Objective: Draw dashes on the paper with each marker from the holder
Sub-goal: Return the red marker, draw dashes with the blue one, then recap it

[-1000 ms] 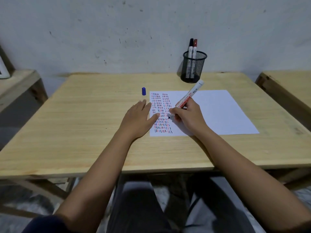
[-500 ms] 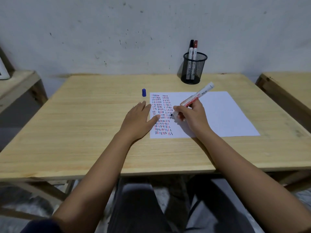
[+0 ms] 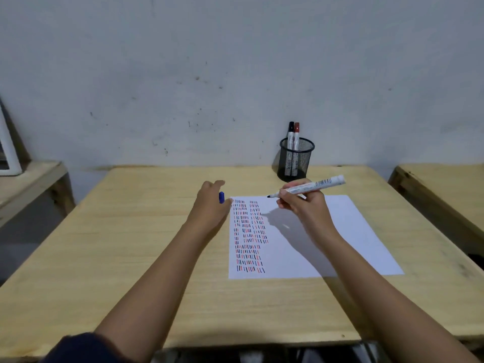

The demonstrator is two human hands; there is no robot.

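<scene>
Holding the white-barrelled uncapped marker [image 3: 311,186] above the top of the white sheet of paper [image 3: 327,231], the right hand [image 3: 303,203] has its fingers [image 3: 284,203] pinched round the barrel near the tip end. Tip is dark, points left, clear of the paper. Ink colour cannot be told from the tip alone.

Small blue marker cap [image 3: 221,197] sits at the paper's upper left corner, partly hidden behind the left hand [image 3: 209,208]. Left hand's fingers loosely curled beside the cap; whether they touch it cannot be told. Cap not gripped.

Paper lies flat on the light wooden table [image 3: 131,244]. Two columns of short dashes in black, red and blue fill its left part; individual dashes too small to count. Right part bare, crossed by the right hand's shadow.

Count: three markers. One in hand, two standing in the black mesh pen holder [image 3: 296,159] at the table's far edge, one black-capped marker [image 3: 290,132], one red-capped marker [image 3: 296,133], lower barrels seen only through the mesh. One cap loose.

Against half a second ago: marker tip was down on the dashes, now lifted and the barrel lies nearly level. Left hand was flat on the paper's left edge, now moved up to the cap. View has tilted upward, showing more wall.
</scene>
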